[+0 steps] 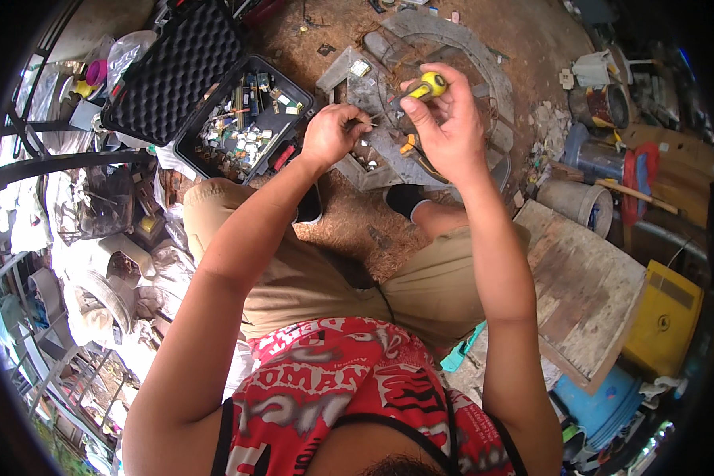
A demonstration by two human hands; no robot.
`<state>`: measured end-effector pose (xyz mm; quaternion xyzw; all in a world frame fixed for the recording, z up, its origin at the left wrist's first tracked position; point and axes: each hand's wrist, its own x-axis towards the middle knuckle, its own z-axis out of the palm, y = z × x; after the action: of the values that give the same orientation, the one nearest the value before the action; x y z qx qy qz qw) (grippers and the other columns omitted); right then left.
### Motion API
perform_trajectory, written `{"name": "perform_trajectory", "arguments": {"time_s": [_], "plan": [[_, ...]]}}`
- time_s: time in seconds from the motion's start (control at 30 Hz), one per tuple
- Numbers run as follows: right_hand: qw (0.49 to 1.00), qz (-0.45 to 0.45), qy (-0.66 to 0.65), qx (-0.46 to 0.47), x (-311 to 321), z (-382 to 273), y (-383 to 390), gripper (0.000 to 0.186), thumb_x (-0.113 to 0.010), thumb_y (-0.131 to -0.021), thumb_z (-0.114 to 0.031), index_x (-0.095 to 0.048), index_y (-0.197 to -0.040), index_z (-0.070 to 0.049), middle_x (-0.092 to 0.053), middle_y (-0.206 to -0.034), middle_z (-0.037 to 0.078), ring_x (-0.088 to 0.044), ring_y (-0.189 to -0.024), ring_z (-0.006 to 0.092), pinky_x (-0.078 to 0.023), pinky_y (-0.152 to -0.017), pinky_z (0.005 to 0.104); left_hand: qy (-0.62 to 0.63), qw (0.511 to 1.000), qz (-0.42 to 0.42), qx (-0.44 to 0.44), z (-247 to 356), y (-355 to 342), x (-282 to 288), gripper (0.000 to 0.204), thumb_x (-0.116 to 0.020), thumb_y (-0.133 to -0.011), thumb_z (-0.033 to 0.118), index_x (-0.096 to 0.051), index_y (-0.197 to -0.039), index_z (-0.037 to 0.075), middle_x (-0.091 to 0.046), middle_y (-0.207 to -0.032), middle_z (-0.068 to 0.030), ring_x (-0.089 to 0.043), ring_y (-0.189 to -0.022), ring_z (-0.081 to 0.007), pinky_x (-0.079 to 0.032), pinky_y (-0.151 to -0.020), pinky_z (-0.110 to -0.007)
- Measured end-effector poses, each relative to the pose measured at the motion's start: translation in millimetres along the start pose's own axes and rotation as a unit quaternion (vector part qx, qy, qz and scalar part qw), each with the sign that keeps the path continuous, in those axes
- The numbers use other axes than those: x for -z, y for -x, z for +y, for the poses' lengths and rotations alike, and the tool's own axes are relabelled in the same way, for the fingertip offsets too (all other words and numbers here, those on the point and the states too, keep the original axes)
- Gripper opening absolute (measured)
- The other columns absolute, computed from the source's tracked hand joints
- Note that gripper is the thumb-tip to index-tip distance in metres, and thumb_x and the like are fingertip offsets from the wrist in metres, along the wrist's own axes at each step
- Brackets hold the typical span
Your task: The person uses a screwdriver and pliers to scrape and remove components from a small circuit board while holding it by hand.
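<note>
- R hand (452, 119) closed round a yellow-handled screwdriver (422, 87), tip aimed left toward the other hand.
- L hand (333, 131) pinches a small part (366, 123), too small to tell what.
- Both above a grey concrete block (373, 95) on the dirt floor.
- Open black case (246, 119) w/ small bits, far left.
- Wooden board (587, 285) near right.
</note>
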<state>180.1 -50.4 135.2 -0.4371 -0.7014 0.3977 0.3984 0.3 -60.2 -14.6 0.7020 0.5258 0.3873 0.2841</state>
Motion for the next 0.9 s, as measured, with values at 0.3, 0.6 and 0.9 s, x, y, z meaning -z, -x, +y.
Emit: {"name": "perform_trajectory", "arguments": {"time_s": [0.3, 0.6, 0.9], "plan": [[1.000, 0.007, 0.027, 0.005, -7.3, 19.1, 0.1, 0.044, -0.070, -0.090, -0.017, -0.048, -0.125, -0.007, -0.066, -0.100, 0.011, -0.067, -0.089, 0.0179, -0.054, -0.074, 0.0291, -0.013, 1.000, -0.010, 0.003, 1.3, -2.3, 0.0, 0.016, -0.078, -0.074, 0.018, -0.070, -0.084, 0.009, -0.068, -0.084, -0.0067, -0.063, -0.082, -0.0294, -0.049, -0.076, -0.038], [0.998, -0.009, 0.053, 0.016, -8.2, 19.8, -7.6, 0.047, -0.070, -0.089, -0.016, -0.048, -0.130, -0.011, -0.069, -0.091, 0.015, -0.071, -0.082, 0.0241, -0.056, -0.070, 0.0345, -0.017, 1.000, -0.014, 0.009, 2.4, -3.4, 0.6, 0.016, -0.078, -0.075, 0.018, -0.070, -0.085, 0.009, -0.069, -0.086, -0.0064, -0.063, -0.083, -0.0294, -0.050, -0.077, -0.038], [0.989, -0.032, 0.131, 0.065, -6.9, 17.2, -14.0, 0.054, -0.066, -0.089, -0.018, -0.043, -0.138, -0.014, -0.066, -0.106, 0.020, -0.066, -0.094, 0.0401, -0.054, -0.078, 0.0429, -0.011, 1.000, -0.013, -0.004, 1.5, -4.3, 0.5, 0.016, -0.076, -0.076, 0.021, -0.069, -0.085, 0.010, -0.068, -0.086, -0.0091, -0.062, -0.086, -0.0323, -0.048, -0.081, -0.039]]}}
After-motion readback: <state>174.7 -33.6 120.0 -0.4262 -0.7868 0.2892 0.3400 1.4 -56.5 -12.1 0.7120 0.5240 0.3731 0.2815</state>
